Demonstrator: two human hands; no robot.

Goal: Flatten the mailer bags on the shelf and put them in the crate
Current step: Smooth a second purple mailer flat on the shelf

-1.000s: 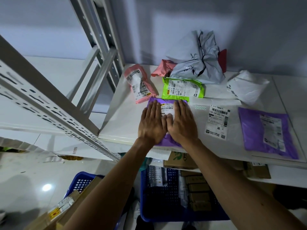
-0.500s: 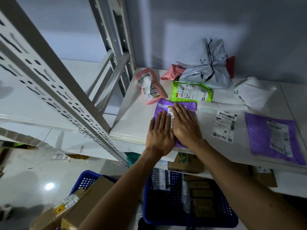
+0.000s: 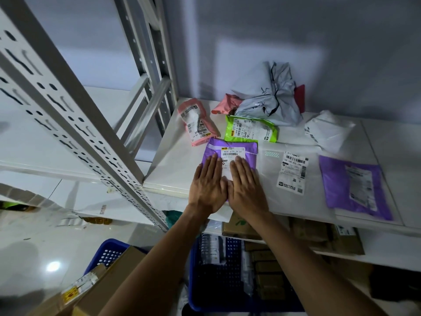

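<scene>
A purple mailer bag (image 3: 232, 148) with a white label lies near the front edge of the white shelf (image 3: 168, 169). My left hand (image 3: 208, 184) and my right hand (image 3: 247, 187) press flat on its near half, side by side, fingers straight. Beyond it lie a green mailer (image 3: 250, 131), a pink mailer (image 3: 197, 122), a crumpled grey mailer (image 3: 271, 99), and a white one (image 3: 328, 131). A flat white mailer (image 3: 293, 174) and a flat purple mailer (image 3: 353, 188) lie to the right. A blue crate (image 3: 193, 281) holding parcels stands on the floor below.
A perforated grey shelf upright (image 3: 75, 124) slants across the left. Cardboard boxes (image 3: 241, 226) fill the lower shelf. A second blue crate (image 3: 107, 254) with a cardboard box (image 3: 109, 283) sits at the lower left. A grey wall backs the shelf.
Both hands have slid back toward me along the purple mailer, uncovering its label and far half. The camera view has shifted, so the shelf sits lower in the picture.
</scene>
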